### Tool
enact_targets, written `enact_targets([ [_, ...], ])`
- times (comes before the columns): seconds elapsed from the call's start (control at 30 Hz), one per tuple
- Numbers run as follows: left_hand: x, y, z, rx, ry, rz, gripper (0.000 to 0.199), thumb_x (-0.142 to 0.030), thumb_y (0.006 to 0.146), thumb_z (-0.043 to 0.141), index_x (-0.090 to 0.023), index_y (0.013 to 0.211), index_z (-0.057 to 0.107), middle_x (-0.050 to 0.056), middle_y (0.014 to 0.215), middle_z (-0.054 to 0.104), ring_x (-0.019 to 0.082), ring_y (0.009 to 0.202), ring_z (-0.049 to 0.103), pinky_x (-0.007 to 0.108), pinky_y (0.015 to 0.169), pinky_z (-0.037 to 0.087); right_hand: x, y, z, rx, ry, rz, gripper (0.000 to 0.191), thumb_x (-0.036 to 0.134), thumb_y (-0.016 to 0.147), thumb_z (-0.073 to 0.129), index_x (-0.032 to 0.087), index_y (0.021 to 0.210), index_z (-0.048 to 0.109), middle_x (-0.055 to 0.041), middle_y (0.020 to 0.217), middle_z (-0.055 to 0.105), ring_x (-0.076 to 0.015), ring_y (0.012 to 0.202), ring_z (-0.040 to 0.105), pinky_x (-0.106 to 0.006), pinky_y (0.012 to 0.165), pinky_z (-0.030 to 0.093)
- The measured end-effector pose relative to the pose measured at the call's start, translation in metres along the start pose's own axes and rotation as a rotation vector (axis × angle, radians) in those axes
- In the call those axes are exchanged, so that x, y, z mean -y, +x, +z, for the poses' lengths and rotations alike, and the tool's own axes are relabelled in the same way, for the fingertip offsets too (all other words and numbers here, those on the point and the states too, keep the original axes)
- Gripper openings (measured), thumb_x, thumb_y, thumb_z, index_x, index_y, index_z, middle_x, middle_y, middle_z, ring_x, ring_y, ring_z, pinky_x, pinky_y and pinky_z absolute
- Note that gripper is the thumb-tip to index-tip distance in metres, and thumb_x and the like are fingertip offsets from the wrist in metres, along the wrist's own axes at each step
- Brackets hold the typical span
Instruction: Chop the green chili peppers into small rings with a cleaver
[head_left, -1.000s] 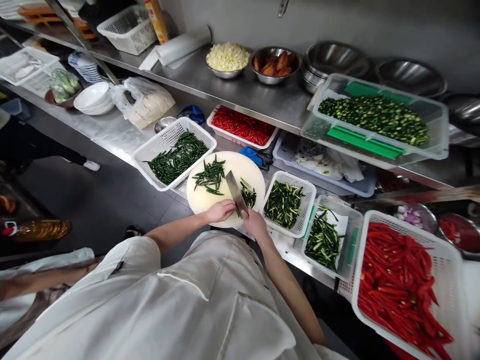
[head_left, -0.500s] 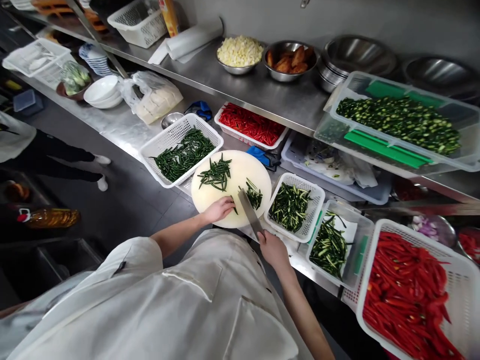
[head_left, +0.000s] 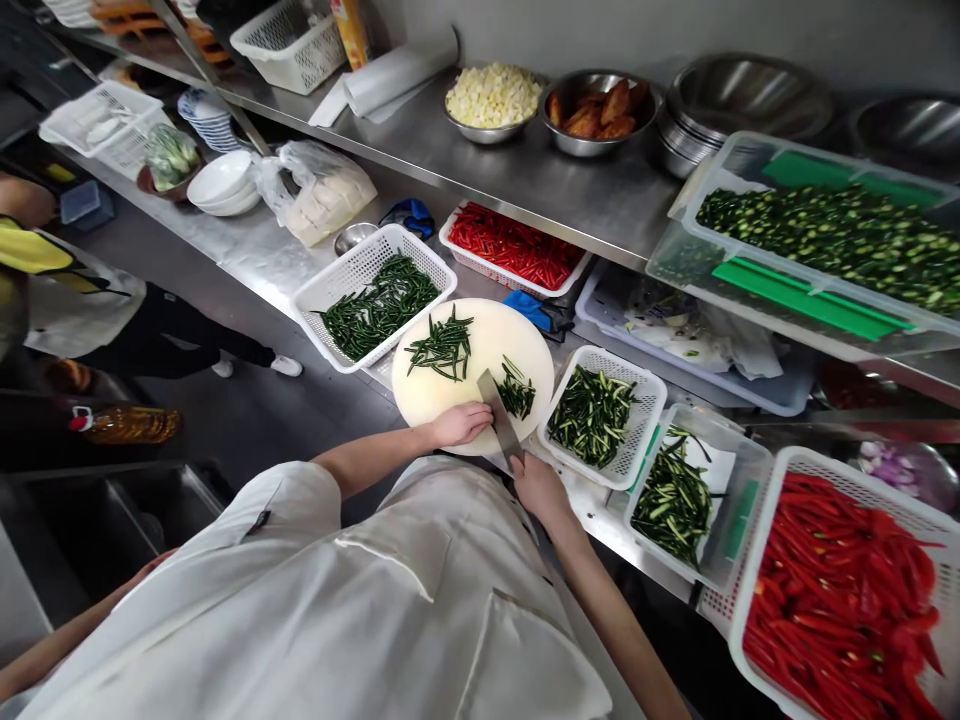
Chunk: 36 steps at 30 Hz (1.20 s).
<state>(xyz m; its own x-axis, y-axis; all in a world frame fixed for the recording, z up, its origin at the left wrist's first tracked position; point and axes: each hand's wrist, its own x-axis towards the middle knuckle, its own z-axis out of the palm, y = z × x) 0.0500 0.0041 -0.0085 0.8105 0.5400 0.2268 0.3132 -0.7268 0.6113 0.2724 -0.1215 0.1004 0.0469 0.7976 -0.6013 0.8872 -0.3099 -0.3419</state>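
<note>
A round white cutting board (head_left: 416, 395) lies on the counter in front of me. My right hand (head_left: 538, 485) grips the handle of a cleaver (head_left: 500, 415), whose blade stands over the board's right half. Against the blade's left side, my left hand (head_left: 461, 424) is closed low on the board, its curled fingers on a green chili mostly hidden beneath them. Whole green chilies (head_left: 442, 347) are piled at the board's upper left. Cut green chilies (head_left: 516, 390) lie just right of the blade.
Left of the board is a white basket of green chilies (head_left: 379, 310); right of it, a basket of cut ones (head_left: 592, 415), a clear tub (head_left: 679, 500) and red chilies (head_left: 844, 590). A steel shelf (head_left: 525, 195) overhangs behind. A person (head_left: 142, 310) stands at left.
My left hand has shifted right, up to the cleaver blade, covering the green chili that showed at its fingertips. At left, more of the other person has come into view.
</note>
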Motion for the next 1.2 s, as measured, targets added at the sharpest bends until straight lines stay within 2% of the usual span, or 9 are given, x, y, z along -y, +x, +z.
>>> enact_targets([
  [0.1,-0.003,0.002,-0.003,0.023,0.013,0.037,0.031,-0.027,0.111,0.045,-0.019,0.124,0.072,0.015,0.126,0.071,0.024,0.120,0.068,0.040,0.107,0.059,0.019,0.031,-0.004,-0.068,0.045,-0.029,0.040,0.036,0.116,0.037,0.016,0.121,0.072,-0.0150,0.119,0.079,-0.0247,0.111,0.072,-0.028,0.084,0.042],
  [0.2,0.001,-0.002,-0.015,0.016,0.028,0.037,0.026,-0.028,0.109,0.050,-0.021,0.122,0.072,0.014,0.124,0.070,0.024,0.119,0.067,0.039,0.107,0.059,0.020,0.040,-0.012,-0.115,0.086,-0.063,0.044,0.040,0.116,0.036,0.017,0.120,0.073,-0.0138,0.116,0.080,-0.0244,0.107,0.072,-0.027,0.082,0.042],
  [0.37,0.029,-0.018,-0.052,-0.317,0.208,-0.317,0.029,-0.025,0.106,0.053,-0.019,0.131,0.068,0.016,0.132,0.064,0.028,0.127,0.062,0.050,0.112,0.056,-0.018,0.002,0.000,-0.122,0.061,-0.146,0.039,0.038,0.115,0.039,0.020,0.112,0.073,-0.0125,0.113,0.080,-0.0252,0.108,0.073,-0.027,0.084,0.043],
  [0.5,0.044,-0.036,-0.069,-0.283,0.224,-0.373,0.028,-0.023,0.106,0.054,-0.021,0.129,0.069,0.014,0.130,0.065,0.028,0.126,0.063,0.050,0.113,0.056,-0.053,-0.022,0.011,0.064,-0.021,-0.164,0.039,0.041,0.115,0.040,0.023,0.100,0.071,-0.0093,0.102,0.080,-0.0260,0.101,0.074,-0.029,0.079,0.043],
  [0.57,0.041,-0.045,-0.066,-0.266,0.203,-0.354,0.026,-0.025,0.106,0.054,-0.022,0.126,0.071,0.013,0.128,0.065,0.026,0.125,0.064,0.046,0.112,0.058,-0.062,-0.021,0.010,0.088,-0.025,-0.149,0.040,0.041,0.115,0.039,0.022,0.100,0.072,-0.0092,0.104,0.080,-0.0258,0.102,0.074,-0.029,0.080,0.043],
  [0.7,0.024,-0.051,-0.045,-0.305,0.200,-0.348,0.025,-0.028,0.109,0.052,-0.022,0.124,0.071,0.012,0.128,0.065,0.024,0.124,0.065,0.043,0.110,0.059,-0.061,-0.004,-0.004,0.001,-0.039,-0.139,0.040,0.039,0.115,0.040,0.020,0.110,0.074,-0.0126,0.118,0.079,-0.0253,0.113,0.072,-0.029,0.090,0.044],
  [0.9,-0.002,-0.006,-0.001,-0.207,0.110,-0.197,0.029,-0.031,0.112,0.047,-0.021,0.120,0.072,0.012,0.122,0.071,0.023,0.121,0.066,0.041,0.108,0.059,-0.033,0.012,-0.031,0.010,-0.149,-0.065,0.042,0.041,0.115,0.038,0.020,0.117,0.074,-0.0139,0.118,0.080,-0.0276,0.108,0.074,-0.032,0.085,0.045],
  [1.0,-0.009,0.015,0.010,-0.165,0.074,-0.149,0.030,-0.031,0.112,0.046,-0.020,0.119,0.073,0.013,0.124,0.072,0.023,0.120,0.067,0.041,0.108,0.059,-0.030,0.009,-0.041,0.018,-0.201,-0.085,0.041,0.039,0.115,0.038,0.021,0.117,0.074,-0.0139,0.113,0.080,-0.0269,0.106,0.075,-0.031,0.083,0.045],
  [1.2,-0.015,0.021,0.017,-0.153,0.083,-0.086,0.029,-0.028,0.109,0.049,-0.017,0.117,0.075,0.016,0.121,0.075,0.023,0.121,0.069,0.038,0.108,0.058,-0.077,0.011,-0.031,0.095,-0.136,-0.202,0.050,0.039,0.114,0.029,0.020,0.116,0.076,-0.0165,0.117,0.080,-0.0286,0.108,0.076,-0.031,0.085,0.049],
])
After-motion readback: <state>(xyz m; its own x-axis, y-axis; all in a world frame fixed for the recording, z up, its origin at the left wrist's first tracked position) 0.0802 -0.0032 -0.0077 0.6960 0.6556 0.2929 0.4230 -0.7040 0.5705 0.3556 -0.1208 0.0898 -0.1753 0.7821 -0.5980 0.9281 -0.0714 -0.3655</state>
